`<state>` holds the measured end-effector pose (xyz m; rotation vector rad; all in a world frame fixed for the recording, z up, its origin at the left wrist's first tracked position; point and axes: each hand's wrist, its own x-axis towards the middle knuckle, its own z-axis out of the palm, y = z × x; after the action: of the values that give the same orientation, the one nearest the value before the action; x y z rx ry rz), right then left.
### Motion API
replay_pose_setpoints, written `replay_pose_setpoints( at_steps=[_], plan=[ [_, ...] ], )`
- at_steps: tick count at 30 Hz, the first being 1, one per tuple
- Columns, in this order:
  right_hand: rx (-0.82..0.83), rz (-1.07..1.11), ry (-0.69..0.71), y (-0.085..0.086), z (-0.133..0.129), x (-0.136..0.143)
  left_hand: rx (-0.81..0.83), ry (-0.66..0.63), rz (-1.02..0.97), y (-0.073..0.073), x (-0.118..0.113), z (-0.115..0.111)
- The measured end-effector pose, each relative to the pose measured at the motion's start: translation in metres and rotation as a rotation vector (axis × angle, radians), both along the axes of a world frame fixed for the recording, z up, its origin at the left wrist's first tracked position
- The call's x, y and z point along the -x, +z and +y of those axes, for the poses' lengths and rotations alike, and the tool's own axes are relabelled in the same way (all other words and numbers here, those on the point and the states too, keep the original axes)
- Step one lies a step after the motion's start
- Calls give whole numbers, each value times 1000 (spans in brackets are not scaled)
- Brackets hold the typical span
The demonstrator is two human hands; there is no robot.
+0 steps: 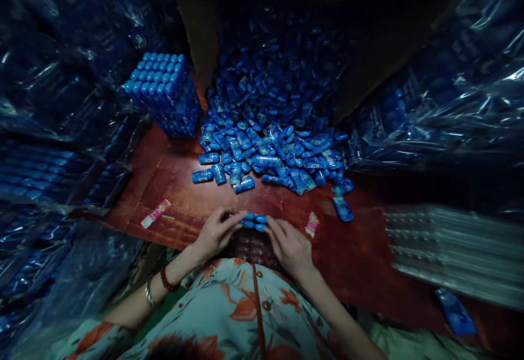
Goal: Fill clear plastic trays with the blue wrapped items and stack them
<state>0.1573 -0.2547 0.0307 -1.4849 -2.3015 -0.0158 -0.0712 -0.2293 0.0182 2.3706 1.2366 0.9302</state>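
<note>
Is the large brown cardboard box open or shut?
Open: the large brown cardboard box gapes toward the person, and small shiny blue packs spread from inside it onto the reddish-brown table.

Four small blue pieces (246, 223) sat close together between the fingertips of the left hand (213, 234) and the right hand (291, 246), near the front edge of the table (282, 202). Each looked smooth, glossy and rounded at its visible end. They were arranged two by two, one pair at the left fingers and the other at the right, with their rounded ends facing inward and nearly meeting in the middle. The fingers hid their outer parts, and any print was too small to read.
</note>
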Motion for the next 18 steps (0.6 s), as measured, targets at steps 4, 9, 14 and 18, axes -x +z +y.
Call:
replay_pose_setpoints(
  at_steps=[4,9,14,18],
  plan=[
    [118,-93,-250,1,60,-1,182,159,56,-1,-20,52],
    [360,-334,-99,11,113,18,276,100,587,5,-54,98],
    [322,139,-186,9,60,-21,264,156,387,12,-11,72],
    [467,562,-174,4,-8,-40,347,283,26,23,36,17]
  ],
)
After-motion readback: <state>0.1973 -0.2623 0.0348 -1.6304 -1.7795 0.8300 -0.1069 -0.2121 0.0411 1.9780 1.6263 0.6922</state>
